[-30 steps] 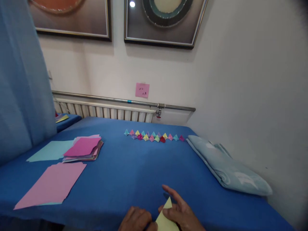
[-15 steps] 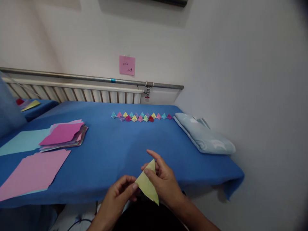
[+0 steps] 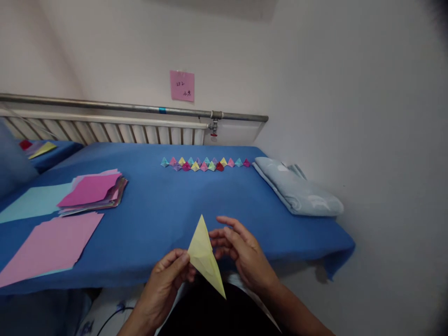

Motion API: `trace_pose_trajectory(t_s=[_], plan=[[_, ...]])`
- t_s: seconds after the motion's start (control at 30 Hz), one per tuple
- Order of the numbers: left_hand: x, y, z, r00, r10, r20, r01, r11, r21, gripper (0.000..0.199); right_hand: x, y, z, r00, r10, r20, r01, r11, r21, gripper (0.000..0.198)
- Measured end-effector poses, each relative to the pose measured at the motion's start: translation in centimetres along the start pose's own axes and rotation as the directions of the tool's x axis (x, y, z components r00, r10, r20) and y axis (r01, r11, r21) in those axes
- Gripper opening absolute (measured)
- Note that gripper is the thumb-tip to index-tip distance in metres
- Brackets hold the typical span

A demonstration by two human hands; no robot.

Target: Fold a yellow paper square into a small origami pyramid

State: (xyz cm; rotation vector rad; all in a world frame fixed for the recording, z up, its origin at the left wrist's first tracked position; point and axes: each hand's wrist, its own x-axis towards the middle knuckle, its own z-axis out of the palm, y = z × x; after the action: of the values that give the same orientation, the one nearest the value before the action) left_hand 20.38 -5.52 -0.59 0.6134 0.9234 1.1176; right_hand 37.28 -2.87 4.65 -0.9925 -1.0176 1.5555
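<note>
A yellow sheet of paper [image 3: 203, 254], folded into a triangle, is pinched at its left corner between the thumb and fingers of my left hand [image 3: 167, 280]. One point of the triangle faces up and away, another hangs down toward my lap. Just to the right of the paper is my right hand [image 3: 243, 252], its fingers apart and curved, with nothing held in it. Its fingertips are close to the paper's right edge; whether they brush it I cannot tell.
Small folded paper pieces [image 3: 204, 164] in several colours form rows at the back of the blue-covered table [image 3: 150, 224]. At left lie a stack of coloured paper [image 3: 91, 191] and pink sheets [image 3: 52, 245]. A folded pale blanket [image 3: 297, 186] is by the right wall. Behind runs a radiator [image 3: 140, 133].
My right hand has let go of the yellow paper and moved slightly right. The paper, kept in my left hand, has shifted left and turned. The view has tilted a little downward.
</note>
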Motion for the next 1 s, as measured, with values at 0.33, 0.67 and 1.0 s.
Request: trace_pose_trajectory(t_s=[0.33, 0.67, 1.0], plan=[[0.1, -1.0, -0.4, 0.99, -0.048, 0.131, 0.083, 0.959, -0.272, 0.012, -1.1, -0.2, 1.4, 0.979, 0.131, 0.155, -0.131, 0.991, -0.012, 0.031], [0.1, -1.7, -0.9, 0.983, -0.085, 0.161, 0.132, 0.942, -0.309, 0.009, -1.0, 0.0, 1.5, 0.969, 0.17, 0.178, -0.171, 0.985, -0.013, 0.038], [0.3, -2.0, -1.1, 0.981, -0.08, 0.179, 0.131, 0.945, -0.3, 0.008, -1.1, 0.1, 1.3, 0.967, 0.18, 0.182, -0.18, 0.984, -0.016, 0.04]])
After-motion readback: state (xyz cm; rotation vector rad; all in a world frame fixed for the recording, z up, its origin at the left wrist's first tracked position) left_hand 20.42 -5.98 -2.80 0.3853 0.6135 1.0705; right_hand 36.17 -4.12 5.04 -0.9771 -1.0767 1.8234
